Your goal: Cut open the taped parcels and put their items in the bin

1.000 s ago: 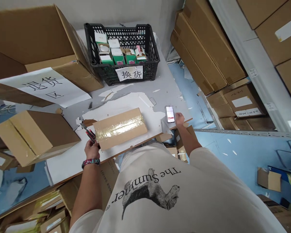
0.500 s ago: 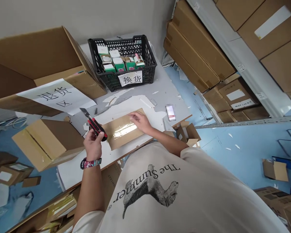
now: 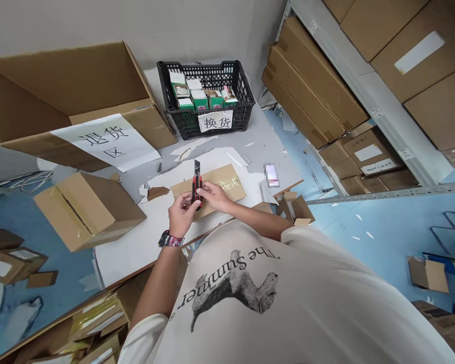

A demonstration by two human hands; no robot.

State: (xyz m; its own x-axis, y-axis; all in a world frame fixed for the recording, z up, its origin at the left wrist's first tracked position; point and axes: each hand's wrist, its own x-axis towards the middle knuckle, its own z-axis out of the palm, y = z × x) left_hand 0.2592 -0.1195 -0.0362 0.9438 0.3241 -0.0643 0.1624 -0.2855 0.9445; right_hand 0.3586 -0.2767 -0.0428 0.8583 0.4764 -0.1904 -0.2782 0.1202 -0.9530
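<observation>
A red and black box cutter (image 3: 196, 189) stands upright between my two hands, its blade out and pointing away from me. My left hand (image 3: 181, 211) grips its lower body from the left. From the right, my right hand (image 3: 215, 196) has its fingers closed on the cutter's side, near the middle of the handle. Beneath both hands lies a flat brown cardboard box (image 3: 231, 174) with shiny clear tape along its top, on the white table surface (image 3: 125, 253). The hands and cutter cover part of this box.
A black plastic crate (image 3: 212, 132) with small green-and-white boxes stands at the back. Left of it is a large open carton (image 3: 30, 144), with a taped carton (image 3: 76, 212) nearer me. A phone (image 3: 271, 175) lies by the right table edge. Shelves of cartons (image 3: 311, 81) rise at right.
My left hand has brought the box cutter rightward over the flat box. My right hand has left the box's taped top and closed on the cutter. The view has shifted slightly.
</observation>
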